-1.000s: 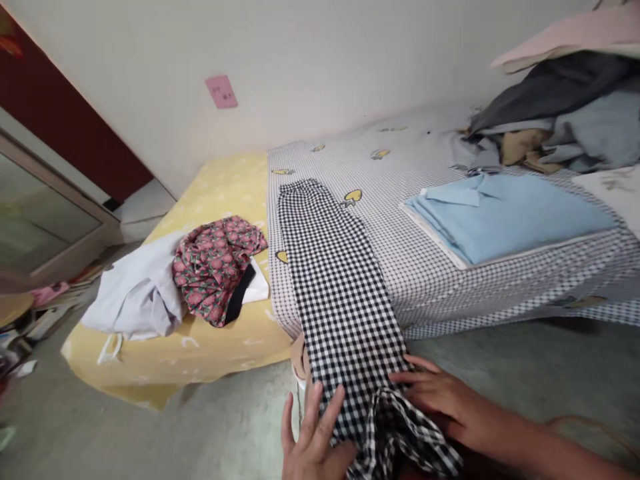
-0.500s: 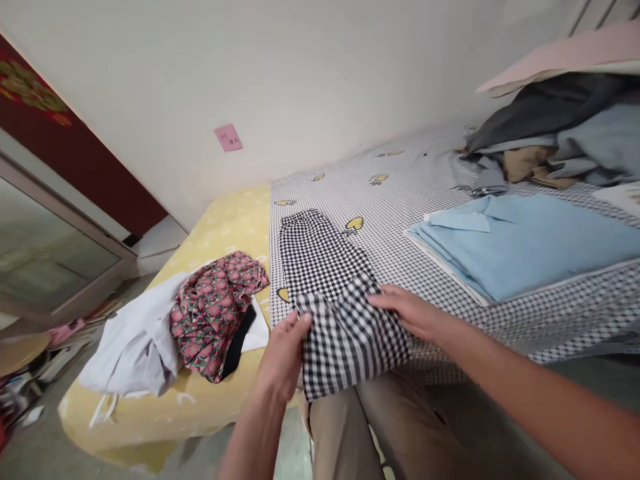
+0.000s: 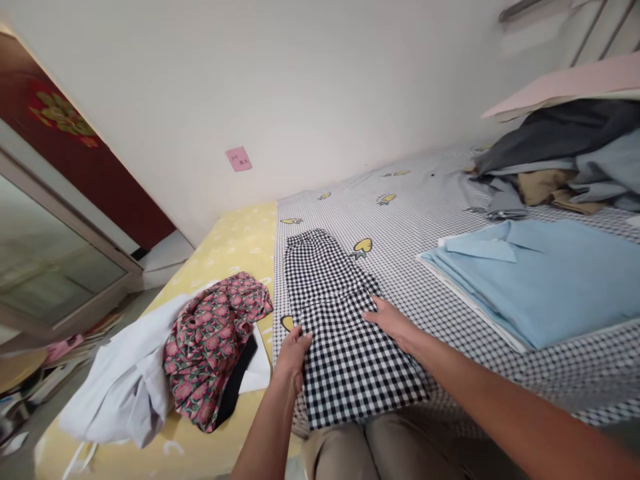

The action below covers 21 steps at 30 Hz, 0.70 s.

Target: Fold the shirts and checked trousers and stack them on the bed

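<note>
A black-and-white checked garment (image 3: 345, 333) lies lengthwise in front of me, narrow and nearly flat. Its gathered waistband is at the far end, and its wide near end reaches my knees. I cannot tell whether it is trousers or a skirt. My left hand (image 3: 293, 357) pinches its left edge about midway along. Opposite, my right hand (image 3: 393, 322) has thumb and fingers closed on the right edge. A shallow crease crosses the cloth just beyond both hands.
Left, on a yellow sheet (image 3: 245, 243), lie a crumpled floral garment (image 3: 215, 343) and a pale grey garment (image 3: 123, 377). Right, on the checked bedspread (image 3: 400, 253), sits a folded light-blue shirt (image 3: 555, 280). Behind it rises a pile of dark and grey clothes (image 3: 560, 140).
The checked garment's near part was lifted and bunched between my hands; now it lies spread down toward my knees. The view has tilted up slightly.
</note>
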Motion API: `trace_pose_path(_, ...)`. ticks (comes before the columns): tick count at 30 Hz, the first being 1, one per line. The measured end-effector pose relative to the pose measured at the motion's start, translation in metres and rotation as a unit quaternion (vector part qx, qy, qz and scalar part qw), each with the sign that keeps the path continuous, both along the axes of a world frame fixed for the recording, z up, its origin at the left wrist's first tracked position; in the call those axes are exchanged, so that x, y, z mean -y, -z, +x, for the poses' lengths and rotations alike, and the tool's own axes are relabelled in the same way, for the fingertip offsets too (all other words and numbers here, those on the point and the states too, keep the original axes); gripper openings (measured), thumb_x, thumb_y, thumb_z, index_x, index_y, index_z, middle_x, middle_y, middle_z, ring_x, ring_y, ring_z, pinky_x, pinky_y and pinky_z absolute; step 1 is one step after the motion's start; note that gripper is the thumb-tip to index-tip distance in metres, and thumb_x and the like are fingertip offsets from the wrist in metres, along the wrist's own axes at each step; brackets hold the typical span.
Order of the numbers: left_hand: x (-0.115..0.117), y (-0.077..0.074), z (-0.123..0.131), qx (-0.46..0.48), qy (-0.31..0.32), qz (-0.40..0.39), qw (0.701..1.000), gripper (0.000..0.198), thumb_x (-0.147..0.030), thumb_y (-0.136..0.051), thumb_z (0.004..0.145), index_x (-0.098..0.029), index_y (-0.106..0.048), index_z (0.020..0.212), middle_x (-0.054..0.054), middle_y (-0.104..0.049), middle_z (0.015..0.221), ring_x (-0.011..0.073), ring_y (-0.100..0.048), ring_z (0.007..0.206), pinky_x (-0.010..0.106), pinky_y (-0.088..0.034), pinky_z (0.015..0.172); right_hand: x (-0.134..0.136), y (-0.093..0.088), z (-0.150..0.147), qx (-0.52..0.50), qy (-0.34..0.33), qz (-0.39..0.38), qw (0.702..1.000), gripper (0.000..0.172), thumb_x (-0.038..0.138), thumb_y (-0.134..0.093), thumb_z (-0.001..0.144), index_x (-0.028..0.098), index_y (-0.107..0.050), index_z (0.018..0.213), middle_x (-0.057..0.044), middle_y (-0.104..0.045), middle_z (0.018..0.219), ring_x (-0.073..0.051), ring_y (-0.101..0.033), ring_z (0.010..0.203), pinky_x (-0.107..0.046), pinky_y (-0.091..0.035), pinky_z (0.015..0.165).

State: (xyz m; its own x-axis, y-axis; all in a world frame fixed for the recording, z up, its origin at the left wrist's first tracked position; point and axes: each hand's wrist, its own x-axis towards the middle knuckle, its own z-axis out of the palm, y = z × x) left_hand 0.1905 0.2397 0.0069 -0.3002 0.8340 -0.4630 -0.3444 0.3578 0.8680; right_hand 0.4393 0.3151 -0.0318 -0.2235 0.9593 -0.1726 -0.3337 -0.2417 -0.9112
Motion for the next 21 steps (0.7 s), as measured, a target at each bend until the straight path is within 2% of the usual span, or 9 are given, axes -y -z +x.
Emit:
trace_pose_path(2,-0.001,0.0,0.001,-0.007,0.007,0.003,1.0,0.051,-0.005,-0.067,0.081,-0.018,-0.06,0.13,-0.002,-0.069,0.074,0.0146,-0.069,0.071,0.031,-0.058,0.084,0.0,-0.01,0.0,0.067,0.027,0.023,0.997,0.083,0.029,-0.08,0.073,0.037,-0.049,0.149,-0.007,-0.054,0.153,-0.033,-0.051,0.139,-0.052,-0.045,0.112)
trace_pose_path(4,-0.001,0.0,0.001,-0.012,0.014,0.003,1.0,0.059,-0.005,-0.066,0.081,-0.019,-0.057,0.138,-0.003,-0.067,0.069,0.0143,-0.068,0.067,0.03,-0.058,0.081,0.0,-0.029,-0.002,0.195,0.083,0.095,0.973,0.079,0.031,-0.075,0.08,0.035,-0.046,0.153,-0.011,-0.05,0.155,-0.036,-0.052,0.136,-0.055,-0.046,0.111)
trace_pose_path(5,-0.001,0.001,0.0,-0.015,0.015,0.002,1.0,0.061,-0.004,-0.065,0.081,-0.019,-0.056,0.14,-0.004,-0.067,0.069,0.0141,-0.067,0.067,0.03,-0.058,0.08,0.0,-0.039,-0.005,0.27,0.118,0.157,0.943,0.075,0.032,-0.07,0.084,0.034,-0.045,0.154,-0.012,-0.048,0.156,-0.037,-0.051,0.137,-0.058,-0.043,0.112)
trace_pose_path(7,-0.001,0.001,0.0,-0.023,0.013,-0.002,1.0,0.064,-0.004,-0.064,0.081,-0.019,-0.055,0.143,-0.003,-0.068,0.069,0.0136,-0.068,0.068,0.029,-0.058,0.081,0.0,-0.059,-0.016,0.407,0.163,0.295,0.849,0.064,0.032,-0.057,0.093,0.034,-0.044,0.155,-0.011,-0.045,0.158,-0.038,-0.047,0.141,-0.064,-0.036,0.116)
trace_pose_path(9,-0.002,0.002,0.001,-0.032,0.009,-0.005,0.999,0.066,-0.005,-0.064,0.081,-0.017,-0.053,0.145,-0.001,-0.071,0.073,0.0136,-0.069,0.07,0.028,-0.058,0.082,0.001,-0.07,-0.034,0.507,0.12,0.39,0.759,0.056,0.033,-0.045,0.1,0.037,-0.044,0.156,-0.008,-0.045,0.16,-0.036,-0.042,0.145,-0.069,-0.027,0.119)
trace_pose_path(12,0.0,0.003,0.004,-0.041,0.005,0.001,0.999,0.066,-0.011,-0.066,0.084,-0.017,-0.05,0.148,0.003,-0.076,0.089,0.0141,-0.071,0.079,0.028,-0.057,0.087,0.003,-0.063,-0.062,0.606,-0.076,0.393,0.687,0.053,0.048,-0.033,0.104,0.045,-0.039,0.157,-0.001,-0.041,0.165,-0.036,-0.031,0.153,-0.075,-0.016,0.12)
trace_pose_path(15,0.01,0.0,0.007,-0.028,0.014,0.013,0.999,0.064,-0.021,-0.066,0.088,-0.023,-0.048,0.15,0.008,-0.077,0.113,0.0158,-0.073,0.092,0.031,-0.057,0.094,0.004,-0.042,-0.076,0.648,-0.193,0.346,0.651,0.059,0.062,-0.025,0.103,0.046,-0.033,0.16,0.003,-0.024,0.172,-0.037,-0.013,0.159,-0.074,-0.005,0.122)
trace_pose_path(18,0.03,-0.006,0.009,-0.005,0.045,0.016,0.999,0.064,-0.03,-0.064,0.092,-0.027,-0.045,0.153,0.009,-0.069,0.138,0.0171,-0.07,0.112,0.032,-0.053,0.104,0.003,-0.031,-0.078,0.665,-0.203,0.319,0.644,0.063,0.067,-0.018,0.102,0.047,-0.027,0.161,0.006,-0.014,0.173,-0.035,-0.005,0.16,-0.072,0.001,0.123)
trace_pose_path(21,0.056,-0.009,0.007,-0.008,0.084,-0.016,0.996,0.063,-0.044,-0.059,0.095,-0.034,-0.043,0.154,0.006,-0.056,0.155,0.0202,-0.062,0.129,0.036,-0.05,0.109,0.0,-0.032,-0.076,0.668,-0.208,0.313,0.642,0.064,0.068,-0.015,0.102,0.049,-0.025,0.161,0.007,-0.013,0.173,-0.034,-0.003,0.16,-0.071,0.003,0.123)
